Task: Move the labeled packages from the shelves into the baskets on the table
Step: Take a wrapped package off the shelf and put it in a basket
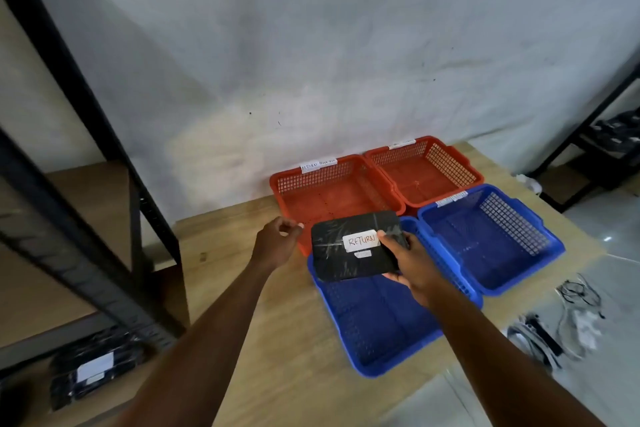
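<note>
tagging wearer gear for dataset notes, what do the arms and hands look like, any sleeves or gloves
The left forearm and right forearm are bare up to the frame edge; no sleeves show. The left hand and right hand wear no gloves, and no watch, bracelet or ring is visible. No straps, cables or markings on either arm.

Four baskets on table, two by two, near the wall. Far-left basket beside far-right basket. Near-left basket and near-right basket just before them. Held package, in right grip, above near-left basket's far edge. Shelf rack left of table, with second package on its low shelf.
</note>
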